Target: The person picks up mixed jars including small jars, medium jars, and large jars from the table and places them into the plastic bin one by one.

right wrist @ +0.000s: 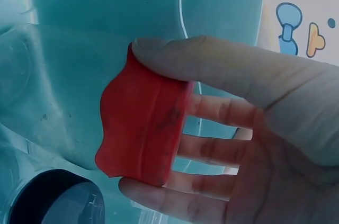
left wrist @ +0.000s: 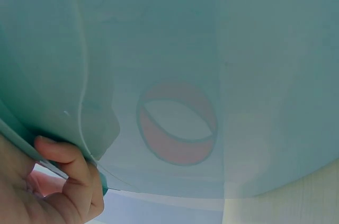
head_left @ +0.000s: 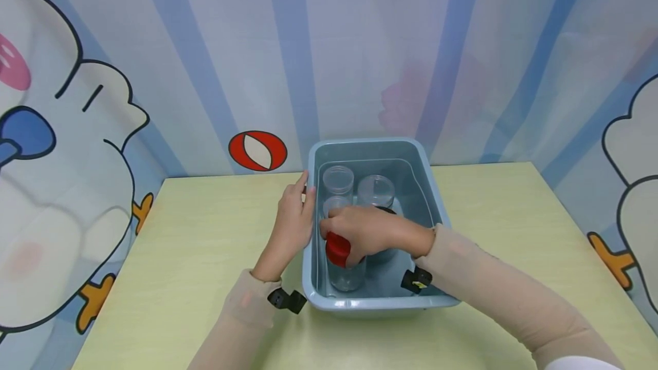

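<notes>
A blue plastic basin (head_left: 437,198) stands on the table, with clear jars inside. My left hand (head_left: 295,216) grips its left rim; in the left wrist view the fingers (left wrist: 79,176) curl over the edge. Down inside the basin, my right hand (head_left: 367,230) holds a red lid (head_left: 337,249) with a wavy edge. Thumb and fingers pinch this red lid (right wrist: 143,123) from opposite sides in the right wrist view. A clear jar (head_left: 346,278) lies under the lid, its body (right wrist: 58,97) stretching away from it. My right hand hides part of the basin's contents.
Behind the right hand are a clear jar (head_left: 338,179) at the back left and another clear jar (head_left: 376,188) beside it. A jar with a black rim (right wrist: 32,192) sits close to the red lid. The pale table (head_left: 216,301) meets a striped, cartoon-printed backdrop (head_left: 349,73).
</notes>
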A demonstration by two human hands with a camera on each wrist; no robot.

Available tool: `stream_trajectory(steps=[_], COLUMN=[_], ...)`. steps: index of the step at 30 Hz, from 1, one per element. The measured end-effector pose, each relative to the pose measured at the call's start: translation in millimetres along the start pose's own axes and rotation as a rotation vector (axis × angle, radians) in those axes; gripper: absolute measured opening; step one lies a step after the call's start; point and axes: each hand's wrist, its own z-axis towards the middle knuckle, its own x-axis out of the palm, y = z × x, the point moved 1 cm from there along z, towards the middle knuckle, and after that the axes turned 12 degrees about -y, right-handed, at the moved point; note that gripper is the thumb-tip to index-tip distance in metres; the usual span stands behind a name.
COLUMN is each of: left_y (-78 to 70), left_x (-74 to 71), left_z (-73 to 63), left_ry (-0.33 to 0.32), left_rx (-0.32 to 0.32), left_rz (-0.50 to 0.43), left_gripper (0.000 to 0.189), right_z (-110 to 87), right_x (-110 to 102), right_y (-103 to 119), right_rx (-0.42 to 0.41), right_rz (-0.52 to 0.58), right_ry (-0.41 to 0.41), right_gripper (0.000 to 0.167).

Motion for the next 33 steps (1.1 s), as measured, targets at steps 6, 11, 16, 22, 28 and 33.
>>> stream_trajectory(steps=[6,11,16,22,28,33], left_y=[1.5,2.1,1.7,3.3,2.7,2.7], left_x=[0.0,-0.2,-0.7,-0.5,-0.1,0.2], left_z=[0.5,0.3,0.0,0.0,0.1,-0.5], left_ry=[-0.007,-0.006,-0.011,-0.012,-0.01,-0.007], left_rx=[0.019,0.017,0.018,0.022,0.015,0.018], left_rz=[-0.004,-0.004,-0.002,0.0,-0.003,-0.004], left_gripper=[0.05,0.051,0.051,0.051,0.051,0.051], right_z=[0.5,1.1,0.6,0.7,0.2,-0.4], right_x=[2.7,5.2,6.3,8.8,9.7,8.8], right_y=[0.1,0.6,2.4,3.6,4.2,3.5], right_rx=[0.011,0.014,0.017,0.031,0.037,0.028], right_rz=[-0.001,-0.003,-0.02,-0.053,-0.078,-0.071], right_ry=[-0.012,-0.022,-0.01,0.004,0.016,0.021], right_gripper=[0.051,0.052,0.052,0.053,0.058,0.06])
